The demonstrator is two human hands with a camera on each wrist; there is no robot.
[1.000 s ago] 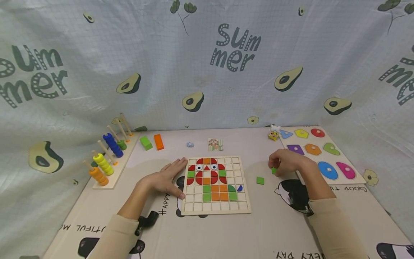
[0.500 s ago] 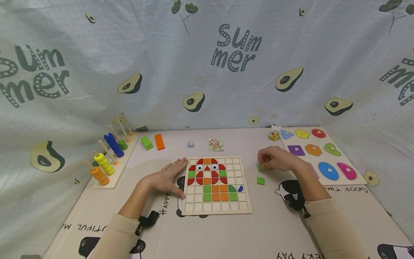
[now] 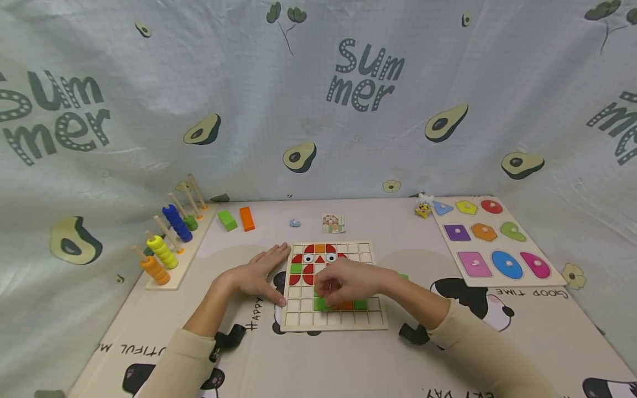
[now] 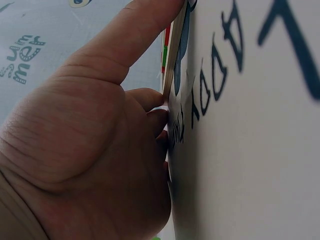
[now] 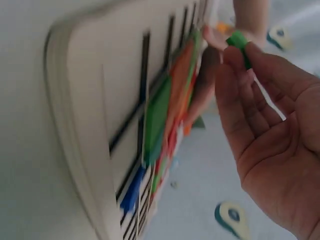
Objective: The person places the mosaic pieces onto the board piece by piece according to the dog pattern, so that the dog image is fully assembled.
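Note:
A wooden grid board [image 3: 299, 319] lies on the table, with red, orange and green flat pieces set in its cells. My left hand [image 3: 256, 276] rests at the board's left edge, fingers and thumb spread along it. Over the lower middle of the board, my right hand [image 3: 355, 282] pinches a small green square tile [image 5: 239, 42] between thumb and fingertips. The hand covers several of the set pieces. A blue piece [image 5: 131, 192] on the board shows in the right wrist view. Another green tile [image 3: 403, 276] on the table peeks out behind the right wrist.
A picture card [image 3: 333, 223] and a small blue figure [image 3: 294, 223] lie beyond the board. Green [image 3: 227, 220] and orange [image 3: 246, 219] blocks are at the back left, beside a peg stacker [image 3: 171, 283]. A shape puzzle [image 3: 502, 251] and a toy figure [image 3: 423, 206] stand right.
My right hand has carried the green tile leftward from the table on the right to above the board. The left hand has stayed at the board's edge.

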